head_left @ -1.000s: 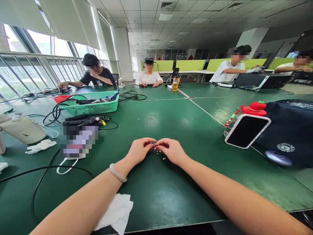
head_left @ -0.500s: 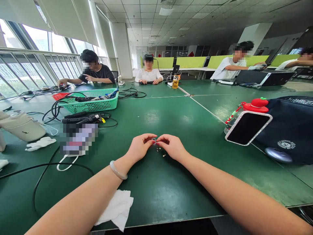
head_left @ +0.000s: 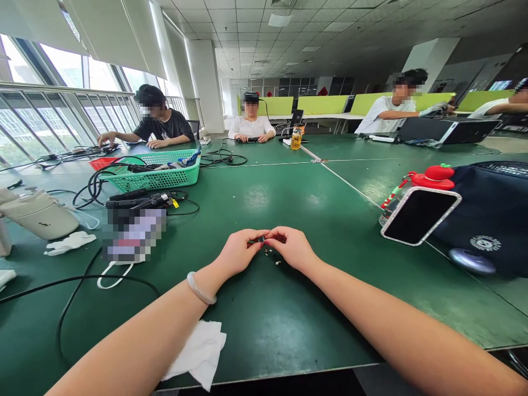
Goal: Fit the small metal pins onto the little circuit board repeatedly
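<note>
Close together over the green table (head_left: 289,330), both hands pinch one tiny dark part with light spots (head_left: 261,239); its kind is too small to make out. My left hand (head_left: 237,252), with a pale bangle (head_left: 201,288) on its wrist, is closed on the part's left side. From the right, my right hand (head_left: 291,248) is closed with thumb and forefinger at the part's edge. Just below the fingertips lie small loose pieces (head_left: 269,252), and a tiny pale piece (head_left: 278,263) sits a little nearer to me.
Left are a green basket (head_left: 165,177) with cables, a blurred phone-like object (head_left: 134,236) and a beige bag (head_left: 41,214). White tissue (head_left: 198,352) lies by my left forearm. Right stand a phone (head_left: 421,215), red-lidded bottle (head_left: 431,177) and dark bag (head_left: 495,220). Several people sit around the table.
The small part has turned between my fingertips, and my left fingers have shifted, the forefinger now stretched further along it. Across the table, the person at left has lowered a hand to the tabletop.
</note>
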The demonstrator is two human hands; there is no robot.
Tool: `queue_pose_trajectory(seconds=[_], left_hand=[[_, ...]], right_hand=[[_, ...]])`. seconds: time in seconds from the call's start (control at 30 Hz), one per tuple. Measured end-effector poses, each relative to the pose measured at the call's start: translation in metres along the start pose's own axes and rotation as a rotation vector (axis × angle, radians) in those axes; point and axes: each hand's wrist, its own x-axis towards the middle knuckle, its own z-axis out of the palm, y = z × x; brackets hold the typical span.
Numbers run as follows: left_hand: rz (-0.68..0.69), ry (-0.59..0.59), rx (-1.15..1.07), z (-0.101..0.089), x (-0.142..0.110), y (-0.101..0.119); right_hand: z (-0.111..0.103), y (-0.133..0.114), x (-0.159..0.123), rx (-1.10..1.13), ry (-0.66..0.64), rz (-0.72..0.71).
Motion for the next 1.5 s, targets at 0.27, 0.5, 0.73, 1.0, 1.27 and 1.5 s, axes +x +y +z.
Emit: queue_pose_trajectory(seconds=[0.27,0.5,0.73,1.0,1.27,1.5], left_hand=[[0.035,0.028,0.08,-0.001,0.001,0.006],[0.06,0.048,0.062,0.001,0.001,0.004],[0.031,0.067,-0.122,0.004,0.0,0.002],[0.083,0.101,-0.107,0.003,-0.001,0.007],[0.103,0.146,-0.107,0.005,0.0,0.01],[0.076,0.126,-0.208,0.004,-0.002,0.009]], right_hand=[[0.0,0.003,0.001,-0.011,0.015,-0.025],[0.0,0.001,0.001,-0.033,0.019,-0.027],[0.0,0.004,0.001,-0.07,0.036,-0.034],[0.001,0.005,0.001,-0.068,0.042,-0.058],[0.002,0.004,0.002,-0.168,0.114,-0.132],[0.0,0.003,0.001,-0.163,0.122,-0.172]])
